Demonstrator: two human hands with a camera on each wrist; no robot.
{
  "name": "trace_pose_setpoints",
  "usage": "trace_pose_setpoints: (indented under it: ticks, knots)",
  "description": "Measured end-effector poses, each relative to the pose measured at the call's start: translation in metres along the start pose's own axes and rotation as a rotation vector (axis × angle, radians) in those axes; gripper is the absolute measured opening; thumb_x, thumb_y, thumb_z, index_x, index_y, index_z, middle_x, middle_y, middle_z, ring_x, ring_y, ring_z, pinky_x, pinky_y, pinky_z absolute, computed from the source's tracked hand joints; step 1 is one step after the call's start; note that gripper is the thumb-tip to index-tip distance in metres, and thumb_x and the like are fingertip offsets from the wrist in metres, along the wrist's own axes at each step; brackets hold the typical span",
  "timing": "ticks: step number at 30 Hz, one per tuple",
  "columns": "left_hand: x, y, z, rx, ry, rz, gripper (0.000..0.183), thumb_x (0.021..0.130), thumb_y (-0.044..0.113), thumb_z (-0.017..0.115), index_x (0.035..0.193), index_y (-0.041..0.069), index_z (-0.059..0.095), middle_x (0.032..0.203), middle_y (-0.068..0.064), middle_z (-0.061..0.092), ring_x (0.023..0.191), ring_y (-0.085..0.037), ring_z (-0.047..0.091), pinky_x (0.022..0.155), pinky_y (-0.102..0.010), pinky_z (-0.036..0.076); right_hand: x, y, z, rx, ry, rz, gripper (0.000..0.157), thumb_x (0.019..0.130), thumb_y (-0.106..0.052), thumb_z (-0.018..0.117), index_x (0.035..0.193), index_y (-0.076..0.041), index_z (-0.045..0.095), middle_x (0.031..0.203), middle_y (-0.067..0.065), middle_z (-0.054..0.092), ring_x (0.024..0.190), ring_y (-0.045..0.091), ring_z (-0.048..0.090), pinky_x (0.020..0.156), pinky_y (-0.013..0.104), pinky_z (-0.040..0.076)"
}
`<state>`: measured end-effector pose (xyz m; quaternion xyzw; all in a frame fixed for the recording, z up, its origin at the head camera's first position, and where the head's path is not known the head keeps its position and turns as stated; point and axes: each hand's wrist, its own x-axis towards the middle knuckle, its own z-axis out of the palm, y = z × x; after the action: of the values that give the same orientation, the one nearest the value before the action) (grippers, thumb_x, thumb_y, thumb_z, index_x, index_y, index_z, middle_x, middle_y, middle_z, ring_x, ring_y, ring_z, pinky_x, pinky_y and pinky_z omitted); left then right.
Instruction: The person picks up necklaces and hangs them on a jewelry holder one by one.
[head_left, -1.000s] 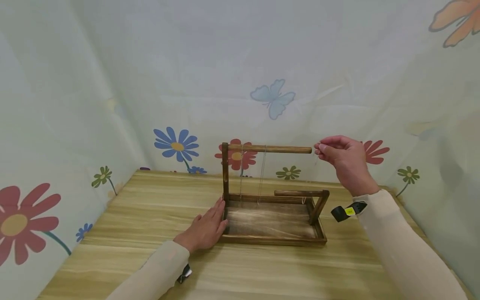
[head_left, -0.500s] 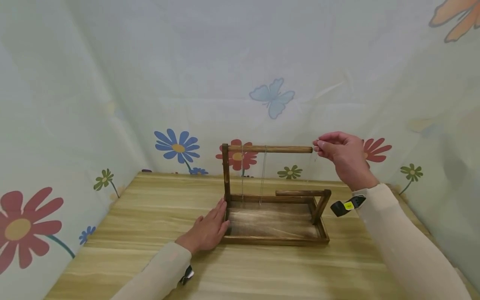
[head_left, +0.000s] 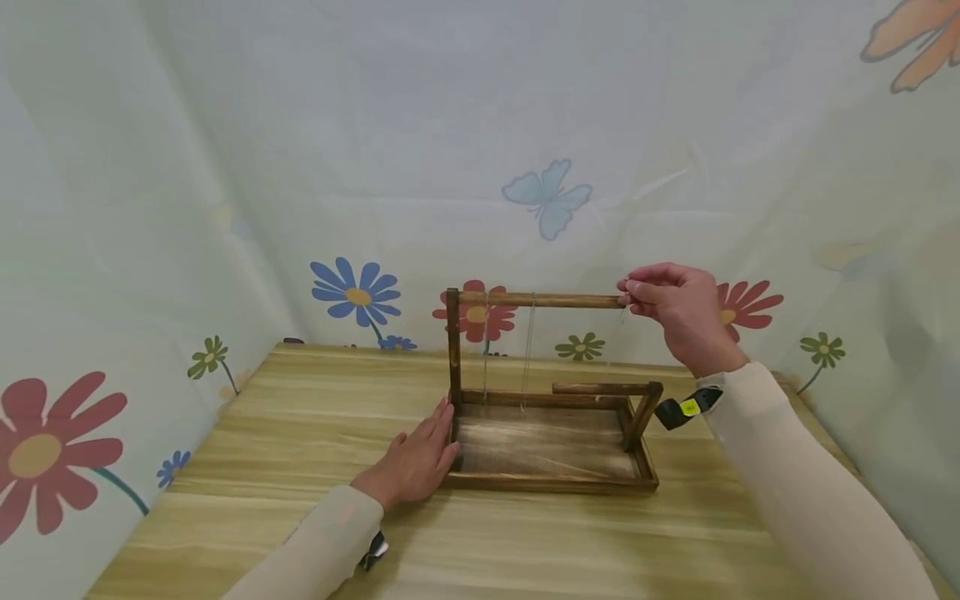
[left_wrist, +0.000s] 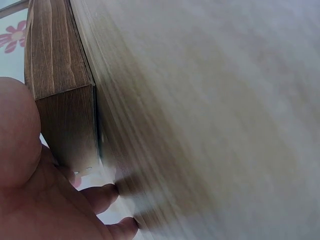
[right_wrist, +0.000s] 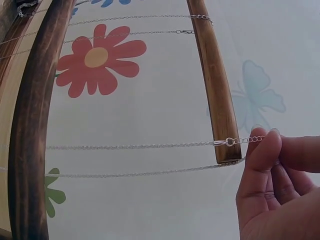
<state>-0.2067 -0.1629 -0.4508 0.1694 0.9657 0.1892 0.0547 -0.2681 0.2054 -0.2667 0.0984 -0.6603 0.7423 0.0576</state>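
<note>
My right hand [head_left: 678, 317] pinches the small-link end of a silver chain necklace [right_wrist: 130, 146] between thumb and fingertips. Its clasp [right_wrist: 222, 143] lies by the free end of the upper bar [head_left: 555, 299]; in the right wrist view the necklace's two strands run along either side of that bar end. The dark wooden jewelry stand [head_left: 547, 482] has a shallow tray base. Against its left side rests my left hand [head_left: 412, 458], fingers extended. In the left wrist view, fingertips [left_wrist: 102, 197] touch near the stand's corner [left_wrist: 65, 115].
Another necklace [head_left: 486, 350] hangs at the upper bar's left, with a second chain [head_left: 528, 350] to its right. A lower bar [head_left: 600, 388] juts leftward from the short right post [head_left: 640, 417]. The stand sits on a wood-grain table [head_left: 315, 417] before a flower-print backdrop [head_left: 420, 167].
My right hand has moved left with the necklace, from just beyond the upper bar's free end to right at it. My left hand has stayed against the stand.
</note>
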Motion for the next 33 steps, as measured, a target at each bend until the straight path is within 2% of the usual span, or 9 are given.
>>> trace_pose_setpoints:
  ticks: [14,28,33]
  knots:
    - [-0.001,0.0,0.001,0.003,-0.018,-0.008,0.065,0.114,0.037,0.037,0.168,0.007,0.015,0.178,-0.008,0.011,0.16,-0.034,0.029,0.12,-0.072,0.028,0.002,-0.001,0.004,-0.047,0.011,0.015,0.007,0.098,-0.008,0.071,0.104,-0.007,0.074,0.091,-0.002,0.081,0.078,0.009,0.076,0.069,0.019,0.061]
    - [0.0,0.0,-0.001,0.0,-0.011,-0.001,0.066,0.114,0.036,0.037,0.168,0.006,0.015,0.178,-0.009,0.011,0.16,-0.035,0.028,0.121,-0.071,0.027,0.0,0.004,0.021,-0.102,-0.039,-0.033,0.018,0.099,-0.01,0.071,0.112,0.002,0.069,0.095,-0.003,0.08,0.078,0.009,0.077,0.07,0.019,0.061]
    - [-0.001,0.0,-0.001,0.004,-0.012,0.0,0.065,0.114,0.037,0.036,0.168,0.006,0.015,0.178,-0.009,0.01,0.16,-0.034,0.028,0.12,-0.071,0.028,0.0,0.008,0.026,-0.066,-0.067,-0.074,0.013,0.098,-0.007,0.071,0.109,0.001,0.071,0.095,0.0,0.08,0.079,0.01,0.078,0.073,0.02,0.062]
